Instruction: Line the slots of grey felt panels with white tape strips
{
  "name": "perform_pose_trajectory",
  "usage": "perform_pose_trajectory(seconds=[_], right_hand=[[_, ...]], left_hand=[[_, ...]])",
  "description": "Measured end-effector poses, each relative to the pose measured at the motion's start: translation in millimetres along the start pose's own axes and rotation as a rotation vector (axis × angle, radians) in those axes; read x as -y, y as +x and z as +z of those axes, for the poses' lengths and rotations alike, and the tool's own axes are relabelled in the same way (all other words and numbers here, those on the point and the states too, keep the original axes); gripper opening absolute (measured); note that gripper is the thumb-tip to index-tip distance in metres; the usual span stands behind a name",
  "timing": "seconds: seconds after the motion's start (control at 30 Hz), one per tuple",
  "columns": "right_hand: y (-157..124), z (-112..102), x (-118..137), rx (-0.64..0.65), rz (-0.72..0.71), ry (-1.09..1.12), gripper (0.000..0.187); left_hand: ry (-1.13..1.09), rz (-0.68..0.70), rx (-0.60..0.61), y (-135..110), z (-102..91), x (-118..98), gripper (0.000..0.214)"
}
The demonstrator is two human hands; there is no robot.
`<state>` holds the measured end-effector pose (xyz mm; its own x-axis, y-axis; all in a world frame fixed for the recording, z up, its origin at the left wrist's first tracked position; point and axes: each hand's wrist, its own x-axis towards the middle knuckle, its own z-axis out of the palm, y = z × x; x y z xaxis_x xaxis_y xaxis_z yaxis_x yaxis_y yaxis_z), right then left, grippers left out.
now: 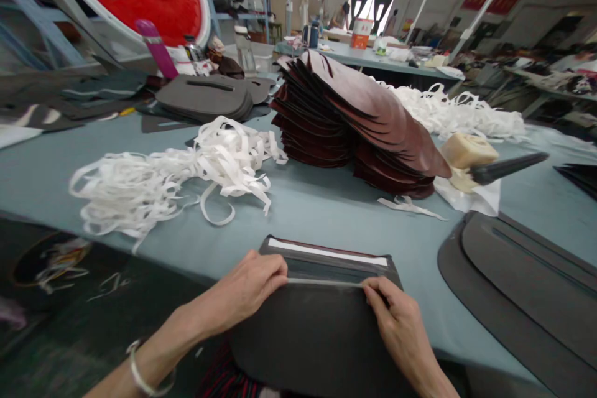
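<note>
A dark grey leather panel (308, 336) lies over the table's near edge in front of me. It has a slot with a white tape strip (326, 252) along its far side and a thinner strip (324, 283) along its near side. My left hand (245, 289) pinches the left end of that thin strip, fingers closed. The right end is pinched by my right hand (396, 323), which rests on the panel.
A pile of white peeled tape strips (177, 177) lies left of centre. A fanned stack of maroon leather pieces (359, 124) stands behind. Dark grey panels (527, 286) are stacked at right. A brush (504, 168) lies beside a tan block (466, 150). The table (317, 205) is blue-grey.
</note>
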<state>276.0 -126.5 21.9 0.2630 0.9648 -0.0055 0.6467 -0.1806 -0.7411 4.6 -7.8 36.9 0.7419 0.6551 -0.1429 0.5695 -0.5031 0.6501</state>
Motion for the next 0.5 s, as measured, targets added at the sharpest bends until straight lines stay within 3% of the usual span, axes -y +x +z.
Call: perform_pose_trajectory(seconds=[0.17,0.3,0.5], right_hand=[[1,4,-4,-0.027,-0.035,-0.001,0.024],[3,14,-2,-0.060,-0.020,0.003,0.026],[3,5,-4,-0.050,0.038,-0.002,0.031]], left_hand=[[0.015,-0.168,-0.128,-10,12.9,7,0.026],[0.061,-0.272,-0.238,1,5.9,19,0.029],[-0.175,-0.252,-0.151,-2,-12.3,14,0.027]])
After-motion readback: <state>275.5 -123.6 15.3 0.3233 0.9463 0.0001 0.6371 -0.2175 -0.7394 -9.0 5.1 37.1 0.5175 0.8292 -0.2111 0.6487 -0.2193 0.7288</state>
